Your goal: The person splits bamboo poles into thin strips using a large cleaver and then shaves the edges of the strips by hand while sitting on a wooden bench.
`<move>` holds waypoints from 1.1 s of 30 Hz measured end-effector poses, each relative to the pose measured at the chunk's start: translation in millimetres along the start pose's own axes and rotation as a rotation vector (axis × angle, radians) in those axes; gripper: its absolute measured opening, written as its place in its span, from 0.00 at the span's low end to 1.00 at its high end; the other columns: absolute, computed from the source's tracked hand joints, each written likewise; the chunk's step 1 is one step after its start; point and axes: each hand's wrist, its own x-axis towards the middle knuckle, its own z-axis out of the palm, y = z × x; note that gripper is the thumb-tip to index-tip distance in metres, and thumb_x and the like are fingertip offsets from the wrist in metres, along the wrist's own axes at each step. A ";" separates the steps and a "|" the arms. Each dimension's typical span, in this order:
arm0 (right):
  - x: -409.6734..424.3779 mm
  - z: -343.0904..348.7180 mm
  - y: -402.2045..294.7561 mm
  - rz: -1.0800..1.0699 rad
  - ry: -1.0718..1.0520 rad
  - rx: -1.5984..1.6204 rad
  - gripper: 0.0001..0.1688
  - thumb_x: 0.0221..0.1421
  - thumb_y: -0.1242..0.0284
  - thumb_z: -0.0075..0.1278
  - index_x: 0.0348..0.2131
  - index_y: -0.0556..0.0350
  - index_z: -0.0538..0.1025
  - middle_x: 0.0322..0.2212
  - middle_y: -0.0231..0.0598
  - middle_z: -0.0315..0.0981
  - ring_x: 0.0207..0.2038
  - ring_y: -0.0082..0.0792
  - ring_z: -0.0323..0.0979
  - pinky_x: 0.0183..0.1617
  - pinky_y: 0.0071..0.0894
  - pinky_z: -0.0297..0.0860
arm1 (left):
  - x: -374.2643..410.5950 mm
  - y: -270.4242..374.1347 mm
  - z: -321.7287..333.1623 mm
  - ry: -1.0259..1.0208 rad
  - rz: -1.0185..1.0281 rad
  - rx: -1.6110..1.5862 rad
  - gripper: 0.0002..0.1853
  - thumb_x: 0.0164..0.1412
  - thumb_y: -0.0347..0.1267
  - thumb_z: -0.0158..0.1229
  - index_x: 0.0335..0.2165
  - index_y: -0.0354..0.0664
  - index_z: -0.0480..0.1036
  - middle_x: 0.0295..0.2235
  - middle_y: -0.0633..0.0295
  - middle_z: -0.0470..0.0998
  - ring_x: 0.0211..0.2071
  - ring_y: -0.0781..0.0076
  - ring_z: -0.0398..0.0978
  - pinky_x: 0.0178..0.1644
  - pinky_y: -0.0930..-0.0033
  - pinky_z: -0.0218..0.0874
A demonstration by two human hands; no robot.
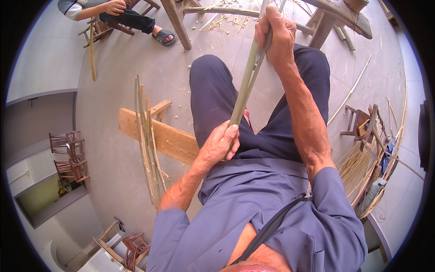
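A long green bamboo strip [244, 90] slants up from my lap, between my knees, towards the top of the view. My left hand [220, 141] is closed round its near end, close to my waist. Further out, my right hand [277, 35] grips the upper part, where the bamboo shows a split between two lengths. Something dark lies in or against that split below my right fist; whether it is a blade I cannot tell. The far end of the bamboo runs out of view at the top.
I sit on a wooden bench [163, 136] with bamboo strips [148, 136] across its left end. A wooden trestle [221, 12] stands ahead, with shavings [221, 23] beneath. Another person [129, 20] sits at upper left. At right are a small wooden chair [362, 125] and bundled bamboo strips [353, 166].
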 end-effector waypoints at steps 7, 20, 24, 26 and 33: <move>-69.0 24.2 -8.4 -0.095 -0.059 -0.213 0.33 0.70 0.59 0.40 0.14 0.55 0.64 0.09 0.32 0.60 0.12 0.21 0.55 0.17 0.24 0.51 | 19.9 -8.3 4.7 0.029 0.113 0.119 0.25 0.72 0.50 0.43 0.28 0.40 0.62 0.13 0.65 0.64 0.09 0.79 0.60 0.12 0.75 0.51; -82.1 19.6 -18.8 0.051 -0.028 0.070 0.35 0.69 0.57 0.42 0.12 0.55 0.68 0.08 0.29 0.61 0.13 0.18 0.58 0.18 0.22 0.53 | 1.9 -19.0 14.3 0.014 0.107 -0.024 0.22 0.72 0.48 0.44 0.29 0.42 0.64 0.14 0.66 0.65 0.10 0.82 0.56 0.13 0.78 0.47; -85.8 19.9 -21.1 0.081 -0.091 -0.019 0.35 0.69 0.57 0.41 0.11 0.55 0.68 0.08 0.27 0.61 0.13 0.18 0.57 0.18 0.22 0.53 | 4.8 -27.0 16.5 -0.031 0.120 -0.105 0.23 0.72 0.49 0.45 0.29 0.41 0.65 0.14 0.66 0.65 0.10 0.82 0.56 0.13 0.78 0.48; -81.3 10.6 -23.3 0.115 -0.227 -0.034 0.35 0.69 0.57 0.40 0.11 0.54 0.68 0.08 0.28 0.60 0.12 0.18 0.56 0.18 0.22 0.54 | 5.1 -30.8 18.7 -0.049 0.122 -0.136 0.23 0.72 0.48 0.45 0.30 0.40 0.65 0.14 0.65 0.66 0.10 0.81 0.57 0.14 0.77 0.49; -76.7 8.4 -39.9 0.025 -0.339 -0.031 0.33 0.67 0.58 0.42 0.12 0.53 0.65 0.07 0.25 0.57 0.12 0.16 0.55 0.16 0.23 0.53 | 2.2 -25.5 25.2 0.005 0.105 -0.100 0.20 0.71 0.46 0.47 0.32 0.40 0.65 0.16 0.64 0.68 0.13 0.78 0.64 0.17 0.77 0.55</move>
